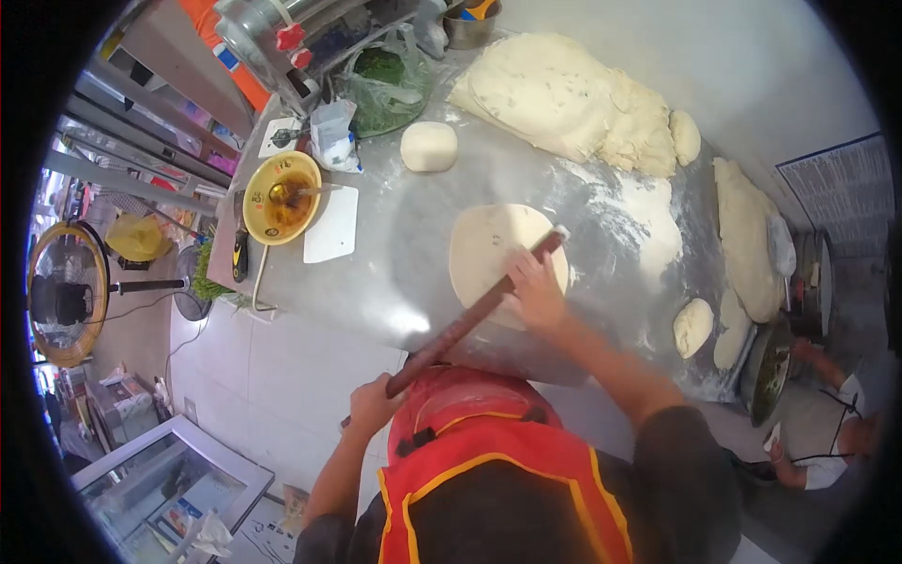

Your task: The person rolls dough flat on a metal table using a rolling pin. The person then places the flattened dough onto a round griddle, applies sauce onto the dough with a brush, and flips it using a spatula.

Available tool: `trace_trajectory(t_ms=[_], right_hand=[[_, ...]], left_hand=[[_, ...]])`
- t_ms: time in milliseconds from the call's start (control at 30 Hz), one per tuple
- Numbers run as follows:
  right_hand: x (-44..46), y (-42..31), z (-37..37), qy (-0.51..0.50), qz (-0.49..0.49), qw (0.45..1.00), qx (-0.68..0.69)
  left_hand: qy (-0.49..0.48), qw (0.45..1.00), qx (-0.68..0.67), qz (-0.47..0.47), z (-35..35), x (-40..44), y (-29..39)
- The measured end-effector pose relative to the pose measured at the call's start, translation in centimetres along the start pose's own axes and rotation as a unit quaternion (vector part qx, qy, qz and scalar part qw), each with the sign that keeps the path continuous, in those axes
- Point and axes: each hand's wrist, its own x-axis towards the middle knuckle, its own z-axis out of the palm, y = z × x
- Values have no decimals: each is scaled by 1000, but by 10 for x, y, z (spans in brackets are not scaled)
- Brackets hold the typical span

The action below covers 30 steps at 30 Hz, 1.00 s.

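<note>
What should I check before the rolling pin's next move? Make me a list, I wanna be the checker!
1. Both hands on the rolling pin: ok. The left hand is near one end, the right hand nearer the other.
2. Flat dough under the pin: ok.
3. Whole pin over the table: not ok. The left hand's end sticks out past the edge.
4. Yellow bowl away from the pin: ok.
5. Dough equally thick everywhere: cannot tell.

Grips with left hand [374,402], curled low near torso [517,512]; holds right hand [536,287] farther forward, with fingers [522,267] bent and right forearm [606,355] slanted in from right.
</note>
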Motion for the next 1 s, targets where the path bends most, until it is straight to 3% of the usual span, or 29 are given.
trace_trajectory(t_ms=[67,200,300,367,400,433,467,500,567,667,767,867,967,1000], right_hand=[[69,-4,25,102,-108,985,-85],[204,-49,15,212,-110,971,2],[243,-56,24,265,-136,955,12],[223,-24,44,356,-57,927,100],[191,-9,25,364,-1,929,72],[166,-15,-34,146,240,939,200],[125,21,1,402,150,903,29],[90,52,10,367,234,900,-5],[38,105,37,266,342,886,164],[46,88,12,80,384,904,171],[61,77,-14,-7,337,902,271],[60,83,-10,31,321,800,507],[48,92,-10,-63,290,766,571],[48,99,-1,-64,295,806,510]], left_hand=[[22,999,-10,-33,-12,10,-25],[76,996,-1,-53,-46,43,-56],[120,991,-33,-48,-70,63,-56],[109,991,-54,-50,-72,62,-59],[103,991,-67,-51,-71,60,-58],[104,990,-71,-60,-67,56,-57],[106,989,-73,-69,-63,53,-54],[110,988,-74,-76,-60,54,-52],[124,986,-95,-62,-56,55,-44],[169,981,-89,-21,-50,64,-38],[237,967,-85,31,-56,71,-28],[227,967,-115,16,-56,64,-23],[207,975,-83,-17,-45,52,-17],[203,975,-85,-17,-45,48,-9]])
